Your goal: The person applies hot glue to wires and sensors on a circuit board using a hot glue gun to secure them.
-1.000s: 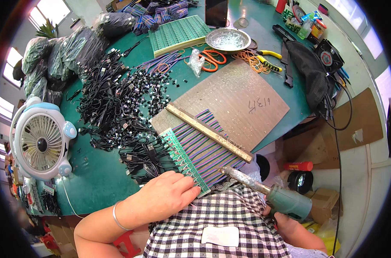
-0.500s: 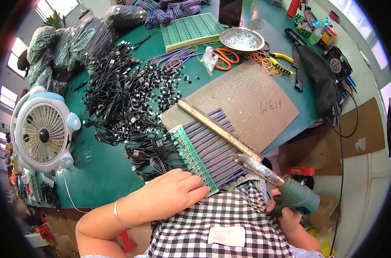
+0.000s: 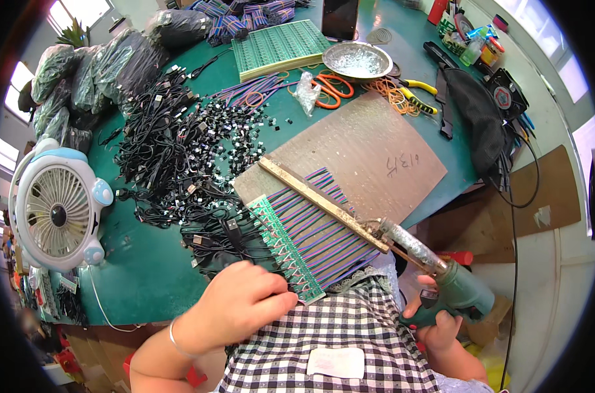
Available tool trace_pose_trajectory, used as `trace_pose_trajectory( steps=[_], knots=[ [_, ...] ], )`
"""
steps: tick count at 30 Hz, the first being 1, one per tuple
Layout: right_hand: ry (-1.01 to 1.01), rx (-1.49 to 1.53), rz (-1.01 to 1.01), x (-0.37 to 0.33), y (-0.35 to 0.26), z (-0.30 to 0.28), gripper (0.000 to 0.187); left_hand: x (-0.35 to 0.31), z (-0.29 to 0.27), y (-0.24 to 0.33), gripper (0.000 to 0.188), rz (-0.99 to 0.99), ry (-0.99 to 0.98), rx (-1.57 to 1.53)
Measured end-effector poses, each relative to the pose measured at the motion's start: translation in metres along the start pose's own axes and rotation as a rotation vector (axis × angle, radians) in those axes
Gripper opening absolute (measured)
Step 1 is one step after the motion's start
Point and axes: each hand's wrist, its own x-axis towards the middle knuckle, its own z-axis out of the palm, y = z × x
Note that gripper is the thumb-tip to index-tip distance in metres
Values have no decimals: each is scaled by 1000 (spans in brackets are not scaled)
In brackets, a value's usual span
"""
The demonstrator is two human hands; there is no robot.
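Observation:
My right hand (image 3: 441, 327) grips the handle of a green soldering gun (image 3: 466, 291), its metal barrel pointing up-left and its front end over the near end of a narrow bar (image 3: 324, 204). That bar lies across a row of purple, blue and black wires (image 3: 330, 232), which run to a long green circuit board (image 3: 286, 250). My left hand (image 3: 245, 298) is closed, fingers curled, beside the board's near end and the black USB cables (image 3: 212, 241). Anything in its fingers is hidden. Beneath the wires lies a brown flat plate (image 3: 356, 144).
A heap of black cables and small connectors (image 3: 173, 131) covers the table's left-middle. A white-blue fan (image 3: 58, 209) stands left. Behind are stacked green boards (image 3: 281, 49), a metal dish (image 3: 358, 61), orange-handled scissors (image 3: 333, 92) and yellow-handled pliers (image 3: 418, 98).
My left hand has drawn back from the board's near end, its fingers more curled. The soldering gun has shifted slightly right and down, still in my right hand. The whole view has shifted a little.

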Motion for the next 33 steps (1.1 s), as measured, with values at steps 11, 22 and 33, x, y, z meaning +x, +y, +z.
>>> trace_pose_trajectory(
  steps=[11, 22, 33],
  knots=[
    [-119, -175, 293, -31, 7, -31, 36, -14, 51, 24, 27, -203, 209, 99],
    [-293, -418, 240, -34, 11, -50, 30, -12, 62, 30, 28, -245, 291, 89],
    [-190, -459, 25, -23, 1, -20, 26, -12, 62, 29, 28, -259, 259, 79]
  ],
)
